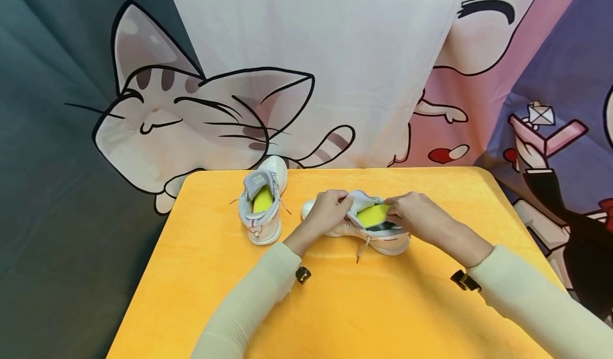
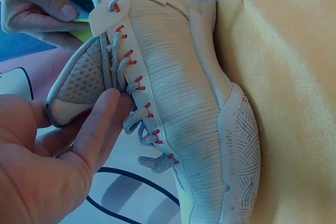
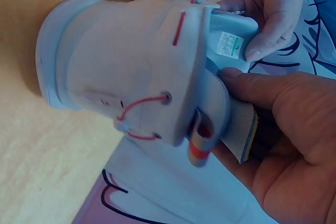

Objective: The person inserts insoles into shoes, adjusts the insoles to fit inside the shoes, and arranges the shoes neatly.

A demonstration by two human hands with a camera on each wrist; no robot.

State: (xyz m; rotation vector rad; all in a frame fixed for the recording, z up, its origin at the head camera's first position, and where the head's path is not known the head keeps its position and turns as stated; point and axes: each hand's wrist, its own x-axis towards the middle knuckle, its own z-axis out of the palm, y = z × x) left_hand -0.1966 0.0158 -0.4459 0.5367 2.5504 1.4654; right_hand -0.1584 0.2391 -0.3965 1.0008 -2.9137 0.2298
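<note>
A pale sneaker (image 1: pixel 345 230) lies on the yellow table, toe to the left and opening upward. My left hand (image 1: pixel 329 210) pinches its padded tongue (image 2: pixel 79 82), with the fingertips against the grey laces (image 2: pixel 126 72). At the heel end, my right hand (image 1: pixel 416 215) pinches a yellow-green insole (image 1: pixel 372 216) between thumb and fingers. The insole's front part is down inside the shoe, and its heel end sticks out above the collar. From the right wrist view, the insole's grey fabric side (image 3: pixel 239 129) shows beside the heel pull loop (image 3: pixel 199 142).
A matching sneaker (image 1: pixel 265 231) stands to the left, toe pointing away, with a yellow-green insole (image 1: pixel 263 199) inside. The yellow cloth-covered table (image 1: pixel 335 306) ends at a cartoon-printed curtain (image 1: pixel 311 40) behind. A loose lace end (image 1: pixel 361 250) hangs over the near side of the gripped shoe.
</note>
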